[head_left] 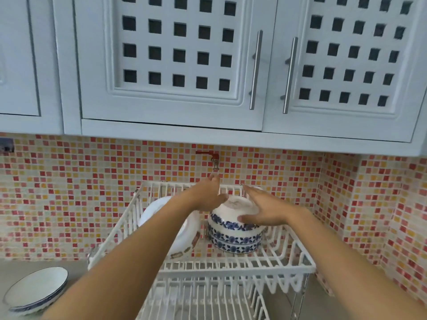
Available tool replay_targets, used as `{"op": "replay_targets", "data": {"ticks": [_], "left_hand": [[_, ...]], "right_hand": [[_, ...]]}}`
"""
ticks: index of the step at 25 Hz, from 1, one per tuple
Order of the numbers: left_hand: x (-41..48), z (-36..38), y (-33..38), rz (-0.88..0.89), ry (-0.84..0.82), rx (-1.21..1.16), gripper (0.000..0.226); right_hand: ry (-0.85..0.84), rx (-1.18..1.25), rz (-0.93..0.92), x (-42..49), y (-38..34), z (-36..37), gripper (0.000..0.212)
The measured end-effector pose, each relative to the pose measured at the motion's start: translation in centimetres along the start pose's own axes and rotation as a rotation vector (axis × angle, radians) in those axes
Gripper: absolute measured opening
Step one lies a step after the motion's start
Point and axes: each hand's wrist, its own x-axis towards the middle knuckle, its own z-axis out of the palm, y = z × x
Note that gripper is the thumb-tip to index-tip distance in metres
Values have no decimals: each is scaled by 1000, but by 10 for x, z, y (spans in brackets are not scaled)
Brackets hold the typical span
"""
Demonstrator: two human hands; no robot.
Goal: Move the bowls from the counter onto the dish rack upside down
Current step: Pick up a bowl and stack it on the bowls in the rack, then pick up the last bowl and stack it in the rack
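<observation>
Forearms [129,262] over dish rack [231,270]; left hand [208,195], right hand [263,210] spread on upturned bowl [227,215]; grey counter [13,272], mosaic wall [69,192], white cabinets [173,65].

White lattice-door cupboards [175,54] with steel bar handles [256,70] hang above a red-and-orange mosaic wall [69,192]; a small red tap [213,158] juts from it.
</observation>
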Motion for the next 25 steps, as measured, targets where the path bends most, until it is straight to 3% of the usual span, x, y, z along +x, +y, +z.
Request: {"op": "replay_targets", "data": {"ticks": [5, 13, 20, 25], "left_hand": [[-64, -37, -42, 34, 74, -10, 55], [-175, -74, -166, -89, 126, -15, 57], [-248, -60, -268, -302, 112, -19, 57], [-277, -26, -331, -440, 57, -76, 56]], "right_hand": [[133, 16, 6, -9, -84, 2, 79], [320, 81, -48, -6, -261, 17, 66], [268, 165, -104, 24, -389, 69, 62], [188, 223, -90, 59, -433, 129, 62]]}}
